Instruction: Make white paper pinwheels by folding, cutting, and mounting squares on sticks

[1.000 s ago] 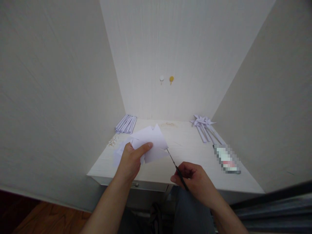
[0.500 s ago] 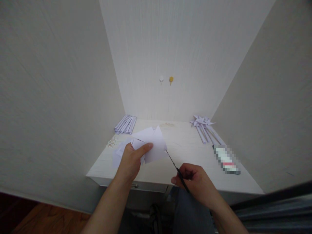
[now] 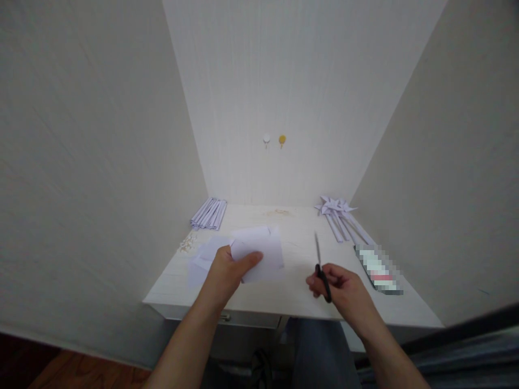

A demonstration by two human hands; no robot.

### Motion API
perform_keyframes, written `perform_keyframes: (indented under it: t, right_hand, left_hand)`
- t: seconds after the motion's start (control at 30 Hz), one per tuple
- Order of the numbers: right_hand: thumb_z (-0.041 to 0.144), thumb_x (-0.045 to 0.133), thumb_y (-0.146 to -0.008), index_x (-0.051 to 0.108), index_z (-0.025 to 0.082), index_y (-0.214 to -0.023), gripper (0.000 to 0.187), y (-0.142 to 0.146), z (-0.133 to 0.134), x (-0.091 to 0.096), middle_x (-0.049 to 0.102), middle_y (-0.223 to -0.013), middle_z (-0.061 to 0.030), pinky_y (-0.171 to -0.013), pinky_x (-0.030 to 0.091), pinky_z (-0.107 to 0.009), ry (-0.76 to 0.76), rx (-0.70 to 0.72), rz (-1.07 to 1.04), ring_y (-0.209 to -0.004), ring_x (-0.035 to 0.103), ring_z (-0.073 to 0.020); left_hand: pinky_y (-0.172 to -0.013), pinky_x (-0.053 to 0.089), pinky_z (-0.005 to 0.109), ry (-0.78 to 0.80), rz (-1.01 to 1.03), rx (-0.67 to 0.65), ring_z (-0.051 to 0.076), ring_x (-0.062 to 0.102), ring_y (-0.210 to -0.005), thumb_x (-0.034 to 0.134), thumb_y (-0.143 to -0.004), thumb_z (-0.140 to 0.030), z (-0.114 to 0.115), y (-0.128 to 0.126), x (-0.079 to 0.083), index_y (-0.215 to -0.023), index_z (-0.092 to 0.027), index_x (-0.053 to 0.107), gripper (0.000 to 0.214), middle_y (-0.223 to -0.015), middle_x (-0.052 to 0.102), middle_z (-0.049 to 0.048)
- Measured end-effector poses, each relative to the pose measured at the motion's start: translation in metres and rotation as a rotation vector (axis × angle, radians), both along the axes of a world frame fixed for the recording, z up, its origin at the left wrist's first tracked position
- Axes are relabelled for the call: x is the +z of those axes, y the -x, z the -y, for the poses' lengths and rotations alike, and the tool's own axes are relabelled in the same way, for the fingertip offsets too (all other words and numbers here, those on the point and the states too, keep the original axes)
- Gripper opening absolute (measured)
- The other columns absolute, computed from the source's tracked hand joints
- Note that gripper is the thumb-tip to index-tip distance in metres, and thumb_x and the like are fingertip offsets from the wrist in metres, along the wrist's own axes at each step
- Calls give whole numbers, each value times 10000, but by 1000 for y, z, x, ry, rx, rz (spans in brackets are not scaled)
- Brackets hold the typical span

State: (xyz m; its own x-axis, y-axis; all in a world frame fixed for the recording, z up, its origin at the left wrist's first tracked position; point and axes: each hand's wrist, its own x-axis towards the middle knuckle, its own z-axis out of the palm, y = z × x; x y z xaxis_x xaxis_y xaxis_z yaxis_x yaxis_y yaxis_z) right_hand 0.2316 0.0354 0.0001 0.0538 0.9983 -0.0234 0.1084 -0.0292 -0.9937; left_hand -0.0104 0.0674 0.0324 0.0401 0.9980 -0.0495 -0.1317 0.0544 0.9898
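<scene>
The white paper [image 3: 270, 270] is pale, flat and roughly square; a short slit marks its far edge, beyond the left thumb tip, and an inner edge or flap line shows close to the left fingers. It is held above the desk [image 3: 300, 240], extending rightward from the left hand [image 3: 227, 270]. The left thumb presses on the upper face and pinches the paper; the opposing fingers are hidden beneath it. The right hand [image 3: 346, 289] grips the scissors [image 3: 320, 273], its fingers curled about the black handle; the blade points away beyond the right fingers and is blurred, so whether the blades are parted cannot be told. Compared with the earlier frames, the scissors have left the right corner of the paper and turned to point toward the back wall, well apart from the sheet; the paper has rotated, and its pointed far corner now sits squarer. Loose sheets [image 3: 200, 270] lie just left of the left fingers. Farther left are small white pieces [image 3: 187, 243], with the rolled paper tubes [image 3: 208, 214] beyond them. Beyond the right fingers lie paper pinwheels [image 3: 334, 206] on paper sticks [image 3: 334, 227]; to their right rests a pixelated flat object [image 3: 375, 267].
</scene>
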Motion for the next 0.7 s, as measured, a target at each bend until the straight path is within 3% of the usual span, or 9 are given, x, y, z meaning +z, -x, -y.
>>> perform_keyframes:
  t: [0.1, 0.2, 0.4, 0.7]
  right_hand:
    - [389, 902, -620, 701, 195, -818, 343, 1, -6, 17, 772, -863, -58, -702, 513, -290, -162, -110, -112, -767, 677, -185]
    - [350, 894, -659, 704, 216, -880, 321, 9, -7, 32, 780, -1000, -59, -792, 525, -314, -235, -37, -114, -869, 697, -194]
    - [284, 862, -656, 676, 196, -750, 226, 18, -4, 36, 737, -743, -12, -643, 499, -271, -200, 22, -96, -696, 655, -159]
    - [306, 930, -569, 662, 181, -717, 331, 12, -2, 37, 680, -675, 7, -568, 444, -244, -139, 49, -75, -619, 580, -132]
  left_hand:
    - [-573, 513, 283, 32, -117, -183, 216, 692, -635, 801, -700, -338, 3, -4, 3, -829, -128, 787, 246, -770, 786, 93]
    - [-587, 507, 276, 52, -196, -344, 204, 689, -647, 766, -713, -265, 8, -10, 5, -853, -152, 797, 183, -796, 793, 73]
    - [-598, 504, 272, 76, -221, -451, 189, 682, -640, 745, -708, -220, 11, -15, 6, -830, -155, 781, 142, -792, 790, 54]
    - [-603, 511, 281, 100, -213, -464, 191, 678, -634, 772, -684, -239, 7, -12, 9, -797, -133, 770, 155, -757, 777, 55]
